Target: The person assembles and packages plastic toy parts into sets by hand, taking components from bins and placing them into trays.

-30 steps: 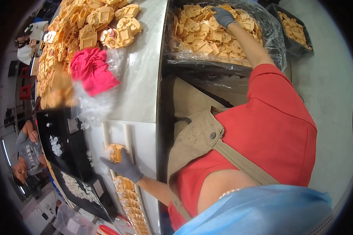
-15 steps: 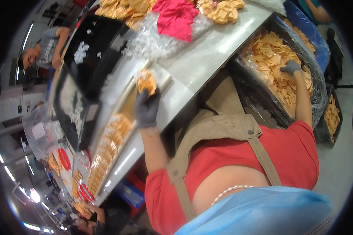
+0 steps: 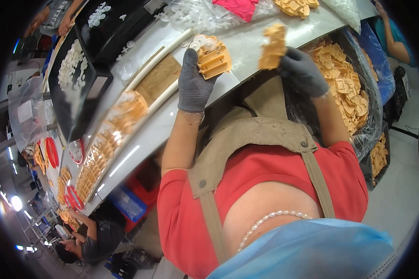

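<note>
Left hand, in a grey glove, is closed around one edge of an orange plastic part, a squarish moulded piece with ribs, held up above the near edge of the steel table. The fingers wrap the part's left side; its right side stands free. A small cluster of clear white plastic pieces sits against the top of that part, at the fingertips; whether it is attached cannot be told.

Right hand, also grey-gloved, is closed in a pinch on a second orange part, gripped at its lower right corner. This piece stands roughly upright and is blurred. The two parts are near each other but apart, with a clear gap of table surface showing between them.

Just right of the right hand, below table level, a bin lined with clear film holds a heap of loose orange parts. A second, smaller load of orange parts lies lower down beside it.

Left of the left hand, a wooden channel between two pale rails runs along the table, with a row of orange parts lying in it further down. Beyond it is a black tray carrying white pieces. A pink cloth lies at the far edge of the table.

Another person is bent over at the lower left.
</note>
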The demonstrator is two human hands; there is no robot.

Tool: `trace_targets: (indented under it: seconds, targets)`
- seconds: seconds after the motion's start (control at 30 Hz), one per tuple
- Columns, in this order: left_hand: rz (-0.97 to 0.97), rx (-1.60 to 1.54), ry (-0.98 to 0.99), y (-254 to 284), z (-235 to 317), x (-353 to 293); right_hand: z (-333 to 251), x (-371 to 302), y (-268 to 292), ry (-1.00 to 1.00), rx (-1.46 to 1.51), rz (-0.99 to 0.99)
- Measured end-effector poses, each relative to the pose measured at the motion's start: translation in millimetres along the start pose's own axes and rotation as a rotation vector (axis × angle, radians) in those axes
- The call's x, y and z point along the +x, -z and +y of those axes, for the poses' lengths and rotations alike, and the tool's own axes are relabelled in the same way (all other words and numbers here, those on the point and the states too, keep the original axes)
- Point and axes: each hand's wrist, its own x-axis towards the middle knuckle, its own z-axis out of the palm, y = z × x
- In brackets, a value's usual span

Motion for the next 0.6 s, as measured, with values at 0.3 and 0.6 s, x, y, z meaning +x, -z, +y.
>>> trace_targets:
  seconds: [0.3, 0.6]
  targets:
    - [-0.046, 0.128, -0.123, 2.1, 0.8, -14.3, -6.5, 32.0, -87.6, -0.097, -0.269, -0.21]
    - [-0.059, 0.219, -0.183, 6.9, -5.0, -12.9, -1.7, 51.0, -83.6, -0.1, -0.396, -0.199]
